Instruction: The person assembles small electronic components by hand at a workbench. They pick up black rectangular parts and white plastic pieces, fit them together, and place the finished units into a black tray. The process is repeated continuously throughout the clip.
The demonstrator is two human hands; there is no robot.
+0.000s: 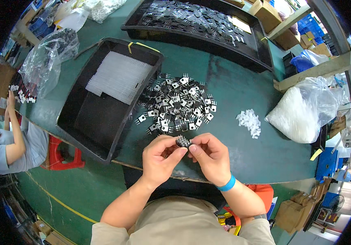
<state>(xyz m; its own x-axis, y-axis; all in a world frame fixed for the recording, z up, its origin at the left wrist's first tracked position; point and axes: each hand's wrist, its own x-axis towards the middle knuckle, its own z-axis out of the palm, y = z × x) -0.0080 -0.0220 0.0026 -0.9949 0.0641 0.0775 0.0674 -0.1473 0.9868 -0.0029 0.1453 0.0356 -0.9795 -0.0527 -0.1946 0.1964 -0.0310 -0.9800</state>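
Both hands, left (157,158) and right (213,161), pinch apparently stacked pinned components (182,141) between their fingertips.

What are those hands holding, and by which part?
The left hand and right hand pinch a bunch of black parts with metal pins, by its sides.

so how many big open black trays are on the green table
2: the left tray, holding translucent white strips, and the far tray, holding many black parts. I see no others, though some may be hidden.
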